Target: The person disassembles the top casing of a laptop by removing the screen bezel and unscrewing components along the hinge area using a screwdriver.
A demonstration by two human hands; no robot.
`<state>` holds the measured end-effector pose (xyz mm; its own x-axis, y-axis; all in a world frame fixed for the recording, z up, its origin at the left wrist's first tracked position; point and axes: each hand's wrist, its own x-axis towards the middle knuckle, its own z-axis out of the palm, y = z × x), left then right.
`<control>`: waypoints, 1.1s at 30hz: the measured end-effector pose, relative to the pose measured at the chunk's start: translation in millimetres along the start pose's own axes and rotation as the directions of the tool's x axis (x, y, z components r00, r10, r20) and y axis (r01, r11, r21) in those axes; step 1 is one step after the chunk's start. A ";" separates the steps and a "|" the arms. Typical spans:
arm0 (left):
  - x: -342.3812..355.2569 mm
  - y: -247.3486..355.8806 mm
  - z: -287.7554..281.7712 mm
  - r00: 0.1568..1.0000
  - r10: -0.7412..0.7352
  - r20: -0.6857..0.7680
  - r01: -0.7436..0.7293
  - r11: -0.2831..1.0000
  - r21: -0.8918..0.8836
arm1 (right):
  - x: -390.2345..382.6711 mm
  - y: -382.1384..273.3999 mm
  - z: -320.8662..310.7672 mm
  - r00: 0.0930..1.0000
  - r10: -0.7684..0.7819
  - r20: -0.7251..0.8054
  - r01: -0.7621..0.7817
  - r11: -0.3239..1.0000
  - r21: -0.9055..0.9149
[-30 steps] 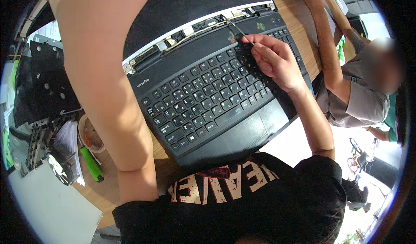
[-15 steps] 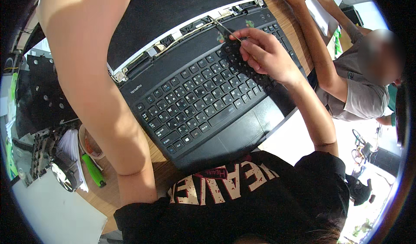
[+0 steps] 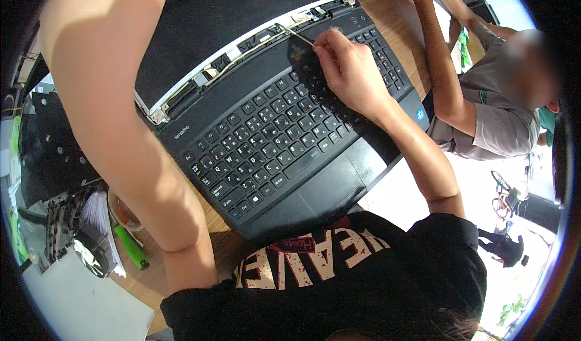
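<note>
Right hand (image 3: 350, 72) pinches thin metal tool (image 3: 298, 36); tip forward-left of it, at laptop's (image 3: 275, 138) exposed hinge strip (image 3: 233, 54). Left hand out of frame, can't tell grip.

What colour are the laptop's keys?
Black keys with pale markings, seen best in the head view.

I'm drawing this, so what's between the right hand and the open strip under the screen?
In the head view, a thin rod: the right hand holds it, aimed at the open strip.
</note>
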<state>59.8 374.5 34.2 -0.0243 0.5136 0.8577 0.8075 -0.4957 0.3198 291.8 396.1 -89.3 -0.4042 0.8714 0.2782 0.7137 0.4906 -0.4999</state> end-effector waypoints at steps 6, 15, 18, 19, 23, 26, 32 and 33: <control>2.2 -3.5 2.2 1.000 0.003 0.003 -0.003 1.000 -0.006 | 2.0 3.7 -3.7 0.999 -0.017 -0.042 0.023 0.990 0.136; 6.8 -10.3 4.2 1.000 0.009 0.007 -0.009 1.000 -0.003 | 6.0 17.7 -5.1 0.997 0.063 0.049 -0.074 0.961 0.268; 6.8 -9.0 0.6 1.000 0.011 0.007 -0.011 1.000 0.006 | 11.2 11.1 -12.4 0.968 0.143 0.205 -0.187 0.958 0.216; 8.7 -12.4 0.8 1.000 0.011 0.010 -0.011 1.000 0.012 | 10.9 11.0 -12.5 0.969 0.140 0.203 -0.184 0.959 0.216; 10.8 -12.0 -0.7 1.000 0.012 0.012 -0.012 1.000 0.014 | 13.2 8.8 -17.6 0.972 0.095 0.215 -0.141 0.967 0.211; 11.6 -14.3 -0.2 1.000 0.007 0.017 -0.007 1.000 0.019 | 21.1 8.3 -28.0 0.968 0.017 0.252 -0.049 0.992 0.118; 13.3 -23.5 1.3 0.998 -0.029 0.056 0.027 0.999 0.034 | 25.5 27.1 -67.5 0.942 -0.124 0.311 0.110 0.992 0.060; 13.8 -24.8 -0.9 0.997 -0.040 0.063 0.037 0.998 0.047 | 25.6 23.4 -81.6 0.918 0.006 0.396 -0.049 0.994 0.099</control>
<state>38.9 393.3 38.4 -0.0190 0.5763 0.8170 0.8330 -0.4429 0.3317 344.8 430.2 -26.9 -0.5937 0.8014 -0.0725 0.6726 0.4448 -0.5914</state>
